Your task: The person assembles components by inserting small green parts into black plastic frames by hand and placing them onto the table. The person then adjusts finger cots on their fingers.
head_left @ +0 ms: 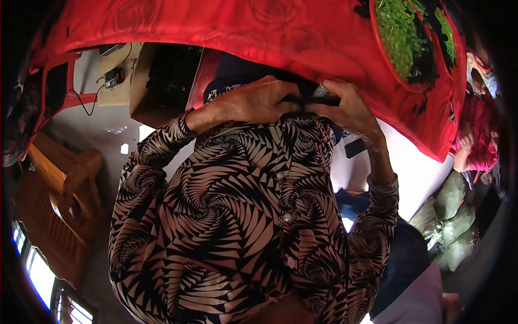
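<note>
Dark strip [308, 100], slim, nearly level, ends hidden, left hand [261, 97] and right hand [348, 105], each grip closed on it

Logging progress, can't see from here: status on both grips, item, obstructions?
Left grip, right grip: both closed on dark strip. Strip's exact kind unclear. Possible obstruction: red tablecloth, close ahead.

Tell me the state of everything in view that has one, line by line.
Left hand, curled at a dark slim object
Right hand, gripping the same object
Dark slim object, held between both hands, mostly covered
Red tablecloth, draped over the edge
Green pieces, loosely heaped
Cardboard box, open, dark inside
Pale sacks, filled, grouped together
</note>
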Action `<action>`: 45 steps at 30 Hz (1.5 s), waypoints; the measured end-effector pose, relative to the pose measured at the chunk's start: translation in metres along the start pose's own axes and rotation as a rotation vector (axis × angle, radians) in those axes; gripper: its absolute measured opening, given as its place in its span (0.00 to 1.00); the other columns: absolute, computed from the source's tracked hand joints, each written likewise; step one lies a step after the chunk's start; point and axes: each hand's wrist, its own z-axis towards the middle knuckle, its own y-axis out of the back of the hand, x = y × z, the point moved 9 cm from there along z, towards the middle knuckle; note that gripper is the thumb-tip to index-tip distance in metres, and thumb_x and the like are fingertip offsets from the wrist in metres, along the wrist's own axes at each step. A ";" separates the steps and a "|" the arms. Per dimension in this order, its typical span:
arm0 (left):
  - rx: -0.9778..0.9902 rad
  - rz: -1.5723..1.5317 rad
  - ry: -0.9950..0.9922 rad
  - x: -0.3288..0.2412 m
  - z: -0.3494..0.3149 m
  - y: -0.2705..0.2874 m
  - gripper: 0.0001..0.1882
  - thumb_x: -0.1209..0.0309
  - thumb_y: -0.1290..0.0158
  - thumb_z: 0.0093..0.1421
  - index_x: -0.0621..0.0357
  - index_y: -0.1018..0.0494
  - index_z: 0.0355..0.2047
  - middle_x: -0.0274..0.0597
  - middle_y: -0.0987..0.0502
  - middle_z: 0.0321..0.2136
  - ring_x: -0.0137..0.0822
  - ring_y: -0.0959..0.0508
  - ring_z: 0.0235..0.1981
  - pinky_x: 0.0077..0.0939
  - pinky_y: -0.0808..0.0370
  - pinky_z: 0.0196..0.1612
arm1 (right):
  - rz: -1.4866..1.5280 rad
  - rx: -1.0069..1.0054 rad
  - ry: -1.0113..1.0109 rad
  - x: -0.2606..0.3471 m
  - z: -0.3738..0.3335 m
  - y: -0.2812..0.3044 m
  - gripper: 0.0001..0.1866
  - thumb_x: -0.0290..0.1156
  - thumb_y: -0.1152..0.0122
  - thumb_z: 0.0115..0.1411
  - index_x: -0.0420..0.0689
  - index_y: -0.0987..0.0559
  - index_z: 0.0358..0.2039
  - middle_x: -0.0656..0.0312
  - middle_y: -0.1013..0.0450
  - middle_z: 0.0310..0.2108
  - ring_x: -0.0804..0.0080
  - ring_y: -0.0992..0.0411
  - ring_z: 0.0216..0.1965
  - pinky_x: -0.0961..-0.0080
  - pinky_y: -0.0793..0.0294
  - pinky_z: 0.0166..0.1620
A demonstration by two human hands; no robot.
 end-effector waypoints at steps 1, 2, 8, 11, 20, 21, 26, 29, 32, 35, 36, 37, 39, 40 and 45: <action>0.054 -0.044 -0.052 0.000 0.005 -0.001 0.15 0.68 0.51 0.62 0.66 0.27 0.44 0.56 0.23 0.23 0.48 0.22 0.28 0.40 0.27 0.35 | 0.021 0.008 -0.003 -0.004 0.001 0.000 0.15 0.32 0.30 0.51 0.34 0.25 0.29 0.64 0.32 0.19 0.83 0.36 0.24 0.77 0.35 0.26; 0.107 -0.089 -0.104 -0.002 0.007 -0.003 0.15 0.68 0.51 0.63 0.66 0.27 0.44 0.55 0.24 0.23 0.47 0.23 0.27 0.39 0.27 0.35 | 0.041 0.017 -0.005 -0.007 0.001 0.001 0.14 0.32 0.31 0.52 0.34 0.25 0.29 0.66 0.33 0.19 0.84 0.37 0.24 0.78 0.36 0.26; 0.155 0.016 -0.040 -0.002 0.000 -0.005 0.16 0.64 0.52 0.64 0.62 0.28 0.46 0.53 0.26 0.24 0.46 0.24 0.31 0.39 0.28 0.38 | 0.045 0.087 -0.003 -0.003 -0.013 -0.002 0.08 0.27 0.39 0.56 0.35 0.26 0.27 0.67 0.35 0.18 0.85 0.39 0.22 0.76 0.40 0.21; 0.123 0.030 -0.047 0.005 -0.002 -0.007 0.16 0.63 0.51 0.64 0.60 0.28 0.48 0.53 0.26 0.27 0.45 0.25 0.39 0.40 0.29 0.42 | 0.004 0.070 0.031 -0.007 -0.007 -0.005 0.07 0.26 0.40 0.55 0.36 0.26 0.27 0.62 0.34 0.15 0.82 0.39 0.17 0.73 0.42 0.20; 0.123 0.064 -0.051 0.003 0.001 -0.007 0.18 0.62 0.50 0.64 0.60 0.29 0.49 0.53 0.27 0.22 0.49 0.24 0.35 0.42 0.29 0.39 | -0.130 0.043 0.163 0.001 -0.003 -0.004 0.11 0.26 0.37 0.54 0.34 0.30 0.26 0.49 0.36 0.14 0.62 0.37 0.14 0.66 0.40 0.20; 0.129 0.067 -0.054 0.003 0.001 -0.008 0.18 0.62 0.50 0.64 0.60 0.29 0.49 0.53 0.27 0.22 0.49 0.24 0.35 0.42 0.29 0.39 | -0.147 0.048 0.166 0.001 -0.003 -0.004 0.12 0.27 0.36 0.54 0.34 0.30 0.26 0.47 0.37 0.14 0.58 0.37 0.14 0.65 0.40 0.20; 0.021 0.081 -0.197 -0.010 -0.002 0.000 0.15 0.65 0.51 0.64 0.62 0.29 0.46 0.55 0.27 0.21 0.53 0.25 0.28 0.45 0.30 0.34 | -0.261 0.041 0.181 0.006 -0.002 -0.003 0.13 0.30 0.35 0.54 0.35 0.30 0.28 0.46 0.36 0.16 0.52 0.39 0.16 0.63 0.40 0.21; 0.074 0.058 -0.142 -0.008 0.001 -0.003 0.14 0.66 0.50 0.64 0.64 0.30 0.45 0.57 0.26 0.23 0.55 0.24 0.28 0.45 0.30 0.33 | -0.329 -0.009 0.294 0.003 -0.004 -0.003 0.14 0.32 0.34 0.54 0.36 0.29 0.29 0.46 0.36 0.17 0.50 0.37 0.19 0.61 0.39 0.24; 0.062 0.079 -0.173 -0.012 0.000 -0.002 0.14 0.66 0.50 0.64 0.65 0.30 0.44 0.58 0.24 0.25 0.56 0.24 0.29 0.44 0.29 0.34 | -0.366 -0.044 0.335 0.006 -0.008 -0.003 0.15 0.33 0.34 0.54 0.37 0.29 0.30 0.46 0.35 0.20 0.50 0.36 0.22 0.59 0.38 0.27; 0.049 0.062 -0.209 -0.016 0.001 -0.002 0.15 0.66 0.50 0.65 0.65 0.31 0.44 0.59 0.24 0.27 0.57 0.24 0.32 0.44 0.28 0.36 | -0.348 -0.040 0.274 0.000 -0.007 -0.003 0.15 0.34 0.35 0.54 0.37 0.29 0.30 0.46 0.35 0.19 0.50 0.35 0.22 0.59 0.38 0.27; 0.056 0.066 -0.210 -0.014 0.001 -0.003 0.15 0.66 0.50 0.65 0.65 0.31 0.44 0.59 0.24 0.27 0.57 0.24 0.32 0.44 0.28 0.36 | -0.331 -0.034 0.267 -0.001 -0.006 -0.003 0.15 0.34 0.35 0.54 0.36 0.29 0.29 0.46 0.35 0.18 0.50 0.35 0.21 0.60 0.37 0.26; 0.051 0.071 -0.224 -0.013 0.002 -0.004 0.15 0.66 0.50 0.65 0.65 0.31 0.45 0.59 0.23 0.28 0.57 0.24 0.33 0.45 0.28 0.37 | -0.326 -0.039 0.265 0.000 -0.006 -0.002 0.15 0.34 0.35 0.54 0.36 0.29 0.29 0.46 0.35 0.18 0.50 0.35 0.21 0.60 0.37 0.26; 0.052 0.077 -0.237 -0.013 0.002 -0.005 0.16 0.65 0.50 0.65 0.65 0.31 0.46 0.59 0.23 0.29 0.57 0.24 0.35 0.45 0.29 0.38 | -0.232 0.040 0.165 -0.004 -0.003 -0.005 0.15 0.33 0.36 0.54 0.35 0.29 0.27 0.46 0.35 0.16 0.51 0.34 0.19 0.61 0.37 0.24; 0.073 0.077 -0.198 -0.009 0.003 -0.007 0.16 0.65 0.50 0.64 0.64 0.31 0.47 0.59 0.23 0.30 0.58 0.24 0.36 0.45 0.29 0.39 | -0.227 0.041 0.164 -0.003 -0.003 -0.005 0.15 0.33 0.36 0.54 0.35 0.29 0.27 0.46 0.35 0.16 0.51 0.34 0.19 0.61 0.37 0.24; 0.047 0.119 -0.178 -0.003 0.003 -0.009 0.17 0.65 0.49 0.64 0.62 0.31 0.48 0.58 0.23 0.29 0.58 0.24 0.34 0.45 0.28 0.39 | -0.194 0.016 0.175 -0.010 0.001 -0.007 0.15 0.32 0.36 0.52 0.33 0.29 0.24 0.44 0.37 0.14 0.58 0.35 0.14 0.64 0.37 0.21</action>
